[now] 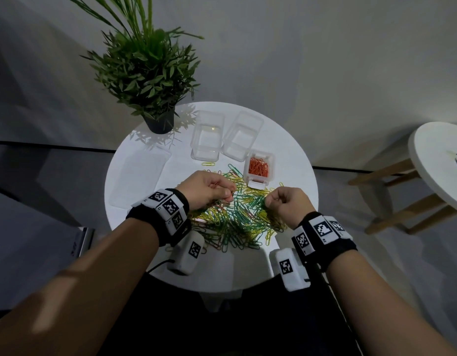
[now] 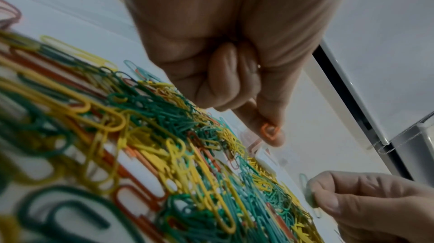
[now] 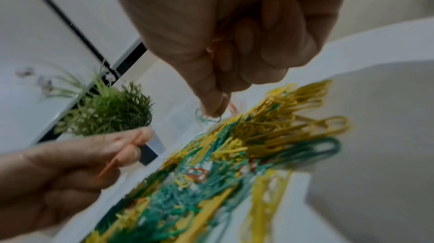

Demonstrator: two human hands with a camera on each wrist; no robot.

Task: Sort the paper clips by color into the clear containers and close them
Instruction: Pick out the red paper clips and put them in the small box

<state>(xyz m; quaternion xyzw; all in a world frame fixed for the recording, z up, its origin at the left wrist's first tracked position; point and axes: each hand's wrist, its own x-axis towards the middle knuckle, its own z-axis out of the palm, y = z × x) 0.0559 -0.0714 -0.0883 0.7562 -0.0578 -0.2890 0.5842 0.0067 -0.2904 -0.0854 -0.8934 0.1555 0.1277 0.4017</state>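
head view: the left hand [image 1: 205, 187] and right hand [image 1: 286, 201] hang curled over the clip pile [image 1: 237, 214] on the round table [image 1: 135, 176]; the orange box [image 1: 259, 169], lid open, sits just beyond the pile, two clear boxes [image 1: 208, 136] stand bare behind it.
left wrist view: the left hand's thumb and forefinger pinch one orange clip [image 2: 270, 132] above the pile; the other fingers are curled in.
right wrist view: the right hand [image 3: 225, 42] is closed, fingertips pinching what looks like a pale orange clip [image 3: 231, 106] with a green clip [image 3: 204, 118] tangled below it; more orange seems tucked in the palm, though blur hides how much.
step: picking out orange clips, judged from the one filled box.
advice: the person would do well to shake the green clip free before carrying, and lift straight up so hooked neighbours drop off.
risk: linked clips may drag wrong colours into the orange box.
remaining: green and yellow are unsorted; no lid is closed.
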